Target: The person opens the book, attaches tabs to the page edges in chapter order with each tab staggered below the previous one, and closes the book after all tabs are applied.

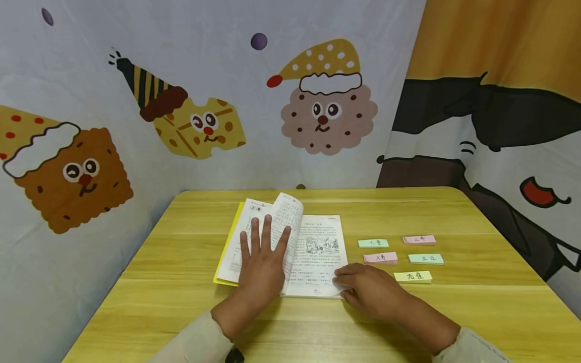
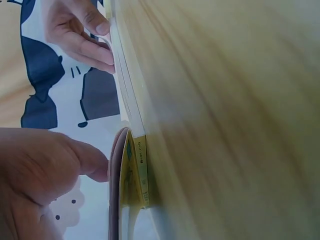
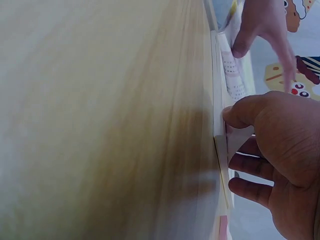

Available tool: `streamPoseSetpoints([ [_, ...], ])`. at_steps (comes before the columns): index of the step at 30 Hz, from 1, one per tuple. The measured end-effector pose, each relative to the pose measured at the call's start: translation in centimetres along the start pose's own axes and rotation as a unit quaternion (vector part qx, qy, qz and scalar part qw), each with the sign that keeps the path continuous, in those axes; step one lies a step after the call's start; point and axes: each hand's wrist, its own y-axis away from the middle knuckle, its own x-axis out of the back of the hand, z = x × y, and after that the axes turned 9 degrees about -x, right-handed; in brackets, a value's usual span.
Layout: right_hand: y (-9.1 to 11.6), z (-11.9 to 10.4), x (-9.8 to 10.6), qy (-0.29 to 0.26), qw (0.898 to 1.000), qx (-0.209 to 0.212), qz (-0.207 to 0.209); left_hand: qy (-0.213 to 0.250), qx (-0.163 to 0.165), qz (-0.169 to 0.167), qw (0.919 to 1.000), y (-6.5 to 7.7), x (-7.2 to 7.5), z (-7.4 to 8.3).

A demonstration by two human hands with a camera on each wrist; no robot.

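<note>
An open book (image 1: 317, 262) with a yellow cover lies on the table, printed text and a line drawing on its right page. Between its halves a loose page (image 1: 290, 209) curls upward. My left hand (image 1: 262, 267) rests on the left side with straight, spread fingers; its thumb touches the curling page. At the lower right corner, my right hand (image 1: 369, 290) pinches the edge of the right page between thumb and fingers. The left wrist view shows the book's yellow spine (image 2: 142, 170) and the right hand at the page edge. In the right wrist view, the thumb (image 3: 242, 112) touches the book.
Right of the book lie several folded paper slips with handwriting: a green one (image 1: 373, 243), a pink one (image 1: 380, 258), another pink one (image 1: 419, 240), another green one (image 1: 425, 259) and a yellow one (image 1: 413, 277). A cartoon-printed cloth (image 1: 218, 60) hangs behind the wooden table (image 1: 172, 262).
</note>
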Motion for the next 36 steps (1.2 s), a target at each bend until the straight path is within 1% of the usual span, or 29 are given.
streamPoseSetpoints([
  [1, 0.0, 0.0, 0.0, 0.0, 1.0, 0.0, 0.001, 0.006, -0.017, -0.01, 0.9998, 0.03, -0.01, 0.02],
  [3, 0.0, 0.0, 0.01, 0.0, 1.0, 0.0, 0.002, 0.018, -0.063, -0.039, 0.9971, 0.13, -0.04, 0.07],
  [5, -0.01, 0.0, 0.03, 0.0, 1.0, 0.0, 0.001, 0.026, -0.118, -0.075, 0.9898, 0.24, -0.04, 0.13],
  [7, -0.02, 0.0, 0.04, -0.001, 1.0, -0.001, 0.0, 0.032, -0.167, -0.108, 0.9796, 0.33, 0.0, 0.25],
  [8, -0.02, 0.0, 0.04, -0.001, 1.0, -0.001, 0.0, 0.035, -0.183, -0.12, 0.9751, 0.36, 0.03, 0.31],
  [10, -0.02, 0.0, 0.02, -0.002, 1.0, -0.002, -0.002, 0.036, -0.199, -0.137, 0.9698, 0.4, 0.15, 0.44],
  [12, -0.02, 0.0, -0.02, -0.004, 1.0, -0.003, -0.002, 0.038, -0.194, -0.147, 0.969, 0.47, 0.24, 0.56],
  [14, 0.0, -0.02, -0.06, -0.004, 1.0, -0.003, 0.0, 0.04, -0.182, -0.155, 0.9703, 0.54, 0.34, 0.64],
  [20, 0.06, -0.03, -0.12, -0.002, 1.0, -0.007, 0.002, 0.043, -0.158, -0.166, 0.9724, 0.59, 0.51, 0.79],
  [23, 0.09, -0.03, -0.13, -0.002, 1.0, -0.008, 0.002, 0.053, -0.144, -0.175, 0.9725, 0.59, 0.66, 0.85],
  [28, 0.12, -0.02, -0.15, -0.001, 1.0, -0.007, 0.003, 0.063, -0.127, -0.18, 0.9734, 0.65, 0.86, 0.92],
  [36, 0.13, -0.09, -0.05, -0.001, 1.0, -0.004, 0.003, 0.099, -0.077, -0.188, 0.9741, 0.49, 0.86, 0.98],
])
